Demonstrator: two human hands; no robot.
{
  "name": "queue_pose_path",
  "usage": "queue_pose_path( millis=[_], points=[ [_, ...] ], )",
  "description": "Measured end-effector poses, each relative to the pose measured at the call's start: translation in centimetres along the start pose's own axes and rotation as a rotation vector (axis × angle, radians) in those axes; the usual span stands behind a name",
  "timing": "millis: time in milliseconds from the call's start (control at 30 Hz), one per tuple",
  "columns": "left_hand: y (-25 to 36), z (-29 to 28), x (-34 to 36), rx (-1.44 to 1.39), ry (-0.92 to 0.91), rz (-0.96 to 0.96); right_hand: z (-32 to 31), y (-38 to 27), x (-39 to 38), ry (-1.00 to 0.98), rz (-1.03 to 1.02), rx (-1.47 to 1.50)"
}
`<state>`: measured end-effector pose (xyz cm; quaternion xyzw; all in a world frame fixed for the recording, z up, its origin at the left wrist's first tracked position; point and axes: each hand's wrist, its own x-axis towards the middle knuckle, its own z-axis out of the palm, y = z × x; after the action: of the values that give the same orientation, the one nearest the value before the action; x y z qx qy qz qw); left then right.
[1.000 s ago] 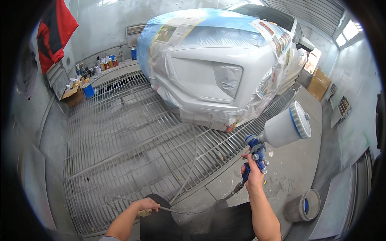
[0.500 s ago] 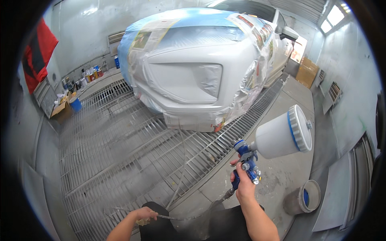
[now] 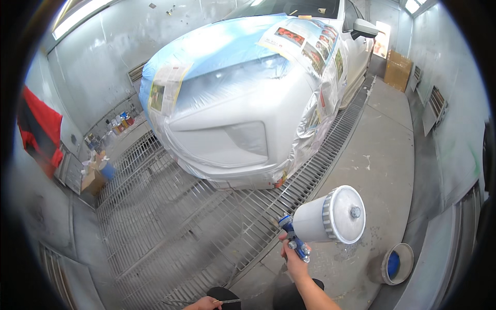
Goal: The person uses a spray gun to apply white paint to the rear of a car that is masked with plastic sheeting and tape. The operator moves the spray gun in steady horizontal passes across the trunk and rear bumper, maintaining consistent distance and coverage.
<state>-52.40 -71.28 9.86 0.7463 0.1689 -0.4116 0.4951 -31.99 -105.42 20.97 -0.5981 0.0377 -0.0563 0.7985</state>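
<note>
My right hand (image 3: pixel 295 263) is wrapped round the grip of a blue spray gun (image 3: pixel 292 238). Its large white cup (image 3: pixel 315 219) tilts to the right, with the lid facing right and toward me. At the lower edge my left hand (image 3: pixel 207 303) closes on a dark air hose (image 3: pixel 231 300), and only part of that hand shows. Ahead of the gun stands a car with a white front bumper (image 3: pixel 217 144). Blue film (image 3: pixel 206 49), newspaper sheets (image 3: pixel 307 44) and clear plastic wrap (image 3: pixel 318 119) cover the parts around the bumper.
Metal floor grating (image 3: pixel 170 232) runs under the car. A grey bucket (image 3: pixel 399 264) with something blue inside stands at lower right. At left are a cardboard box (image 3: pixel 93 181), several cans (image 3: pixel 121 121) and a hanging red cloth (image 3: pixel 44 124). Another cardboard box (image 3: pixel 398 72) stands far right.
My view has turned, so the car appears tilted and more of its hood shows. The spray gun and both hands sit lower in the picture, and the cup's lid faces me more.
</note>
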Motion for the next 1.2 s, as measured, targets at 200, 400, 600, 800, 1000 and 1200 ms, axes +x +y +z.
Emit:
queue_pose_path(
  millis=[200, 400, 600, 800, 1000, 1200],
  points=[
    [2.3, -5.3, -13.5, 0.177, 0.152, -0.193, 2.1, -12.7, 0.0, 0.159, 0.205, 0.128],
    [1.0, -7.6, -27.1, 0.271, 0.219, -0.154, 4.1, -28.0, -2.7, 0.383, 0.185, -0.015],
    [10.1, -7.2, -37.3, 0.366, 0.333, -0.055, 3.9, -36.7, -9.5, 0.375, 0.181, -0.154],
    [-1.2, -4.4, -41.9, 0.321, 0.309, -0.107, 6.4, -39.0, -19.0, 0.337, 0.209, -0.126],
    [-8.8, -1.9, -45.9, 0.232, 0.253, -0.290, 7.7, -39.8, -25.3, 0.278, 0.317, -0.105],
    [-10.7, 2.4, -44.5, 0.234, 0.289, -0.296, 6.6, -40.3, -26.3, 0.130, 0.342, -0.264]
  ],
)
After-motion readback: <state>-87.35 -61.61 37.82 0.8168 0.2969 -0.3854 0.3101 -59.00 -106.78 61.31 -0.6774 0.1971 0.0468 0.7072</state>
